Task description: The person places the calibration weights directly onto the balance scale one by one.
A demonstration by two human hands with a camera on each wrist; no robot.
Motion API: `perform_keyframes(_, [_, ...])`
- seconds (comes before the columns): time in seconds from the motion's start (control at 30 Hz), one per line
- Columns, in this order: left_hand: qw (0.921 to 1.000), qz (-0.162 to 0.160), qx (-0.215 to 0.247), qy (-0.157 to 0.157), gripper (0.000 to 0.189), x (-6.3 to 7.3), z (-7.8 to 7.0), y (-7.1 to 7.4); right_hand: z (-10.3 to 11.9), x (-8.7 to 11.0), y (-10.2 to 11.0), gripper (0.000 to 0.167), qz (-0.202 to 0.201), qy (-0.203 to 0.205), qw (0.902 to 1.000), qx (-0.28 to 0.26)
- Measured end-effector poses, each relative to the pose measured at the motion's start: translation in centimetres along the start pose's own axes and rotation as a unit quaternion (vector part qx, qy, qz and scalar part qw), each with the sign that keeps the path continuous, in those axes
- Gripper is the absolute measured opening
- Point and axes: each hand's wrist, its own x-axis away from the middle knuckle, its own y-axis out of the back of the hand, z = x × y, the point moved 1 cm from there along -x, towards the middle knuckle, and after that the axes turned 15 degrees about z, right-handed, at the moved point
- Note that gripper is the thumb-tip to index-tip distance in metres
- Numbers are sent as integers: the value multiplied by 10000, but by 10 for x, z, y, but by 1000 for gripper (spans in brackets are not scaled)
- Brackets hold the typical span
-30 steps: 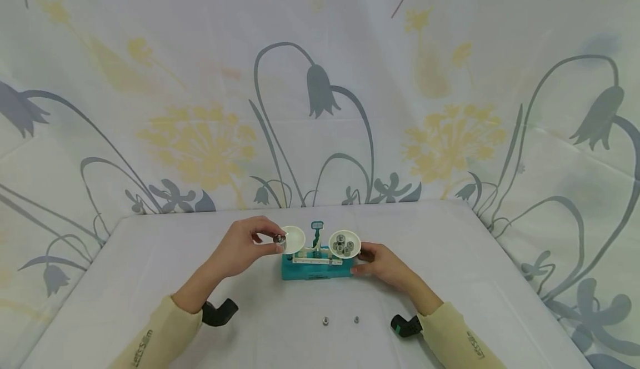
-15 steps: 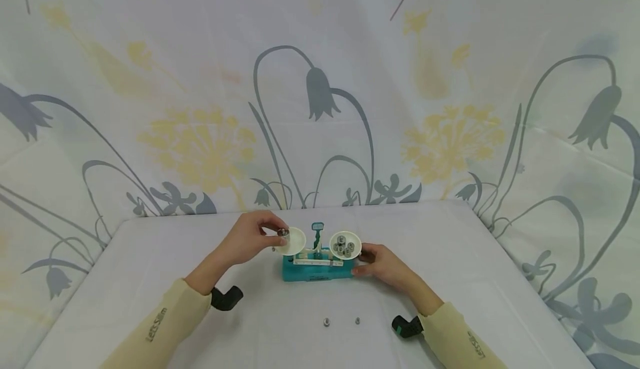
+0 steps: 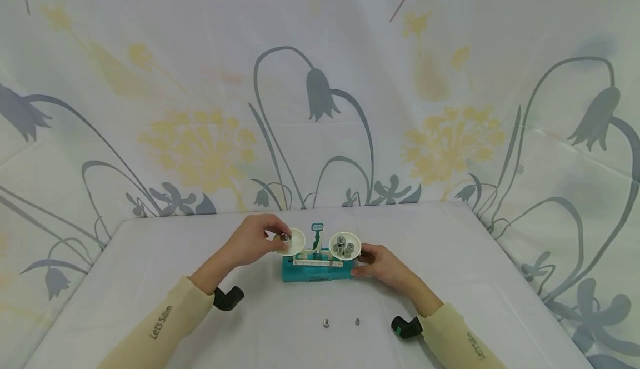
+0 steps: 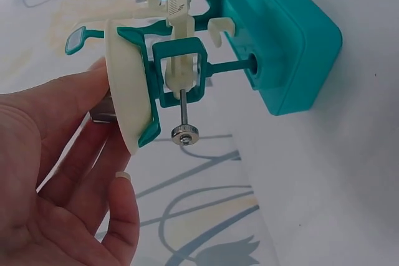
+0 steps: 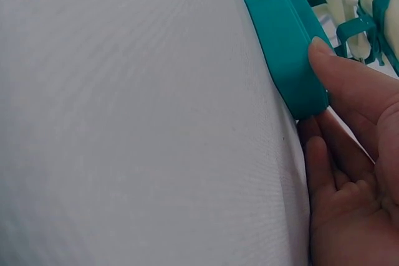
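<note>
A teal balance scale (image 3: 317, 273) with two cream pans stands on the white table. My left hand (image 3: 252, 240) pinches a shiny metal weight (image 3: 285, 237) at the left pan (image 3: 298, 241); in the left wrist view this weight (image 4: 103, 110) is partly hidden behind the tilted pan (image 4: 128, 85). Whether it touches the pan floor I cannot tell. Several metal weights (image 3: 341, 243) sit in the right pan (image 3: 354, 237). My right hand (image 3: 384, 264) grips the right end of the base; in the right wrist view its thumb lies on top of the base (image 5: 287, 48).
Two small metal weights, one on the left (image 3: 326, 323) and a smaller one (image 3: 357, 322), stand on the tablecloth in front of the scale. A flower-printed curtain (image 3: 320, 108) rises behind the table. Black wrist devices (image 3: 228, 298) hang at both sleeves.
My left hand has moved right with the weight, from the left pan's outer edge to over the pan. The right hand stays at the base.
</note>
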Motion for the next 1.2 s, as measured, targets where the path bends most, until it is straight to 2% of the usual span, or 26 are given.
perform_keyframes(0.4, [9999,6,-87,-114,19,2,1,-1,-1,0,0,65,3,16,10000,8])
perform_keyframes(0.8, [9995,-153,-22,-284,23,8,-2,7,2,1,0,65,11,8,10000,8])
perform_keyframes(1.03, [9994,-254,12,-231,20,14,-3,9,1,0,0,65,-23,-11,10000,29])
perform_keyframes(1.2, [9991,-329,155,-198,16,23,2,7,1,0,0,65,-8,-3,10000,21])
